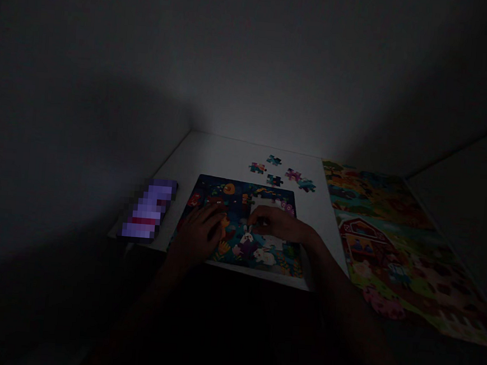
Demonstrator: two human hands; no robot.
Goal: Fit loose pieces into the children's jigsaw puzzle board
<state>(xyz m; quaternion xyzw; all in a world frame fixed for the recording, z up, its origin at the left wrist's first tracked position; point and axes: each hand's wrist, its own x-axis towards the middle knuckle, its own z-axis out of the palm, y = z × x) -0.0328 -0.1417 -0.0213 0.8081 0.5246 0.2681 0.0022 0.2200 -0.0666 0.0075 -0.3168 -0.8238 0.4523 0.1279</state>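
Note:
A dark-blue jigsaw puzzle [231, 254] with cartoon animals lies on the white table [224, 153], largely assembled. A pale bare patch shows at its right of centre. My left hand [199, 232] rests on the puzzle's left side with its fingers spread and nothing visible in them. Over the edge of the bare patch, just above a white rabbit picture, my right hand [276, 221] is closed with thumb and fingertips together. Whatever may be between those fingertips is hidden in the dim light. Beyond the puzzle lie several loose puzzle pieces [274, 180].
A lit, phone-like slab [151, 209], its screen pixelated, lies left of the puzzle near the table edge. To the right are colourful picture sheets, one showing a farm with a red barn [363, 234]. A pale wall [260, 82] rises behind the table.

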